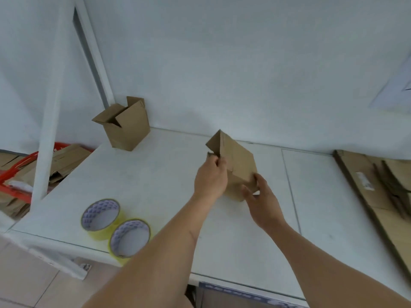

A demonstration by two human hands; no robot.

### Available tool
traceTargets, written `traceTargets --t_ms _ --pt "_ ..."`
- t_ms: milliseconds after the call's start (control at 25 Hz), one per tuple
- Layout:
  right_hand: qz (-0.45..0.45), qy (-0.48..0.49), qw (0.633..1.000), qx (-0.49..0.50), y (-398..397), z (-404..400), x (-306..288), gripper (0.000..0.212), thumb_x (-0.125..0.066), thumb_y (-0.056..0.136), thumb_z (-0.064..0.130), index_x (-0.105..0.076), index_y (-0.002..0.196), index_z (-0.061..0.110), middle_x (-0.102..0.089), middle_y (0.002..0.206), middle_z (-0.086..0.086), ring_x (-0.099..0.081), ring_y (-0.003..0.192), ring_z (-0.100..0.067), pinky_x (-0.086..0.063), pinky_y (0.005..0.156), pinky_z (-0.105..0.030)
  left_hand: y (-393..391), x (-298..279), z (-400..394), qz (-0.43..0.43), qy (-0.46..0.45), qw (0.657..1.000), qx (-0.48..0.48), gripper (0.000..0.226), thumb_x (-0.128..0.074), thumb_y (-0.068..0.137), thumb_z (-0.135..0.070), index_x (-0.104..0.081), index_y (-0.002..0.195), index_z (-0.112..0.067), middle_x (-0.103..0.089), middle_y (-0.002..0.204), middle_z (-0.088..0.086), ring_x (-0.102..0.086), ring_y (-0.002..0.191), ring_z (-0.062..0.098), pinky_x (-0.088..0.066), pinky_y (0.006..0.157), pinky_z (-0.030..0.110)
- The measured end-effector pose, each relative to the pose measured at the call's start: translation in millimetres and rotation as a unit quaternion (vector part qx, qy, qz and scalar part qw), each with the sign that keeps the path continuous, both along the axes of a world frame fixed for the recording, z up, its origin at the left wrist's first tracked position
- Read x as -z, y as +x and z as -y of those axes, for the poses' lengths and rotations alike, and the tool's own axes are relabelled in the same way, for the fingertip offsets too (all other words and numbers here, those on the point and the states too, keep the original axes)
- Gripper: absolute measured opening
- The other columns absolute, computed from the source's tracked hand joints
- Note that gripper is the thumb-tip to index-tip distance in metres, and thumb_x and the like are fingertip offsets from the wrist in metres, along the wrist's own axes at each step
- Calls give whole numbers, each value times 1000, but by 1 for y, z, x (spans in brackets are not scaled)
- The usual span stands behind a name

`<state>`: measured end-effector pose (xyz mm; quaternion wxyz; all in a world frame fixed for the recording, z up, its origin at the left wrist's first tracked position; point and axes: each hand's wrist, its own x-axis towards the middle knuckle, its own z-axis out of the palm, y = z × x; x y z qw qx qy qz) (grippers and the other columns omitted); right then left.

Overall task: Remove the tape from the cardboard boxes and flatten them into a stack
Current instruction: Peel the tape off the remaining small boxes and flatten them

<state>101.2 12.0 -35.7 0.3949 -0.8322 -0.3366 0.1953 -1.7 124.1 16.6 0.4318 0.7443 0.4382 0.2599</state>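
A small closed brown cardboard box (pixel 238 158) is tilted on the white table (pixel 155 185), near its middle. My left hand (pixel 210 177) pinches something at the box's upper left edge, seemingly a strip of tape. My right hand (pixel 262 201) grips the box's lower right corner. A second cardboard box (pixel 127 130) stands upright at the table's back left, its top flaps open. Flattened cardboard (pixel 378 185) lies in a stack on the right side of the table.
Two rolls of yellowish tape (pixel 101 218) (pixel 130 238) lie near the table's front left edge. Left of the table, a red basket (pixel 15 170) holds more cardboard. A white post (pixel 47 130) rises at the table's left corner. A white wall stands behind.
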Motion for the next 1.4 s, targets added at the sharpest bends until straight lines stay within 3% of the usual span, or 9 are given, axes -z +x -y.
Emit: traceTargets --t_ms 120,280,360,440,600,680,840,1000,1400 --pt "87 -18 996 15 21 62 6 60 -50 95 51 -30 148 31 -50 128 6 -58 91 -10 -46 76 -28 7 15 57 52 -132 990 -13 38 -34 103 -45 -52 88 -15 -53 80 -3 -54 76 16 -36 61 30" --pt "184 -49 982 2 41 120 16 57 -46 97 48 -30 148 31 -48 128 6 -58 95 -11 -46 69 -25 20 35 100 71 -243 967 -9 49 -43 101 -44 -30 146 -30 -49 112 -11 -52 96 12 -42 79 29" --pt "213 -41 976 2 46 138 22 55 -48 97 44 -31 148 31 -49 129 5 -59 96 -13 -47 69 -25 24 46 110 53 -181 981 33 56 -43 102 -39 -19 153 -38 -35 134 -9 -44 116 13 -38 93 31" --pt "225 -24 974 10 51 151 28 55 -49 98 41 -33 148 30 -50 128 5 -59 95 -13 -48 70 -26 29 54 108 -2 -76 993 86 49 -44 103 -33 -31 150 -35 -19 154 -9 -31 136 15 -32 109 33" --pt "220 9 975 22 59 158 37 54 -51 98 38 -31 148 33 -49 125 9 -57 95 -10 -48 74 -26 38 57 90 -119 77 975 171 47 -52 95 -17 -48 142 -23 -17 160 -3 -9 148 17 -14 121 38" --pt "206 18 978 26 60 154 40 55 -53 98 34 -31 148 34 -48 122 10 -58 96 -11 -50 74 -29 45 51 92 -67 108 977 169 31 -51 94 -12 -60 124 -16 -33 153 -5 -19 145 12 -21 118 33" --pt "215 37 975 31 55 148 44 57 -57 94 40 -34 145 35 -50 118 10 -58 91 -11 -52 69 -31 63 44 98 -10 162 969 185 17 -52 96 -21 -67 92 -17 -58 105 -19 -50 108 3 -40 90 23" --pt "213 37 974 60 56 144 43 52 -55 91 50 -41 139 35 -50 112 13 -53 82 -7 -46 66 -27 73 49 97 -67 201 960 182 25 -52 97 -43 -70 102 -26 -51 110 -14 -41 112 12 -33 84 21" --pt "248 41 967 37 55 147 42 42 -45 99 28 -43 142 25 -56 120 2 -61 91 -20 -53 67 -36 74 50 97 -86 254 948 173 32 -50 96 -47 -67 109 -24 -48 113 -13 -41 116 13 -35 81 24"
